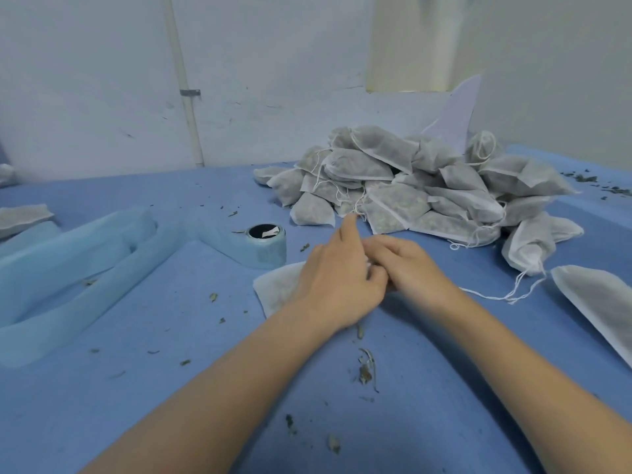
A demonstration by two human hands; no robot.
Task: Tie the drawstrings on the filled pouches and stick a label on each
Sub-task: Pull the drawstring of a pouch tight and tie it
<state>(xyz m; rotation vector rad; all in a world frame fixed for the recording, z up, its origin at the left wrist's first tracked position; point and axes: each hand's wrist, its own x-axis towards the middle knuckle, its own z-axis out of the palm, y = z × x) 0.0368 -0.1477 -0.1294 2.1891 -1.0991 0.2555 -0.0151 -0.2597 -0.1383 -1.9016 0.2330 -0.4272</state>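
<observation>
A white filled pouch (277,289) lies flat on the blue table (205,388), mostly hidden under my hands. My left hand (337,285) lies over its right part with fingers curled at the pouch's mouth and the forefinger raised. My right hand (407,265) meets it from the right, fingers curled at the same spot. A thin white drawstring (492,296) trails right from under my right wrist. What the fingertips pinch is hidden. A heap of filled pouches (410,186) stands behind my hands.
A roll of light blue tape (266,246) sits left of my hands, its long strip (68,278) looped across the left of the table. Another pouch (595,302) lies at the right edge. Dried herb crumbs (366,367) are scattered near my forearms.
</observation>
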